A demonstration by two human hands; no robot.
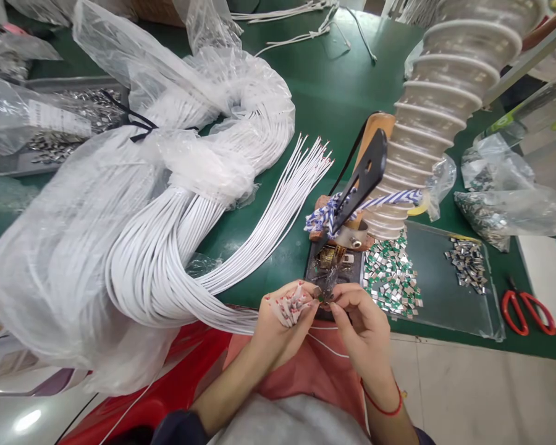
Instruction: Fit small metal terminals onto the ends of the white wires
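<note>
Left hand [278, 334] closed round a bundle of red-tipped white cables [291, 306], right hand [364, 324] pinching at a small part [323, 300] too tiny to make out, I work at lower centre. If my left grip loosened, the cable ends could fan out and tangle; a slack right pinch could drop the part. Green-and-silver pieces [393, 278] and metal shells [467, 262] share the flat tray [433, 272] at right, and a careless elbow could mix them. Beyond, a clear bag [528, 213] holds metal bits; the grey tray [16, 165], upper left, holds loose metal parts [50, 145].
</note>
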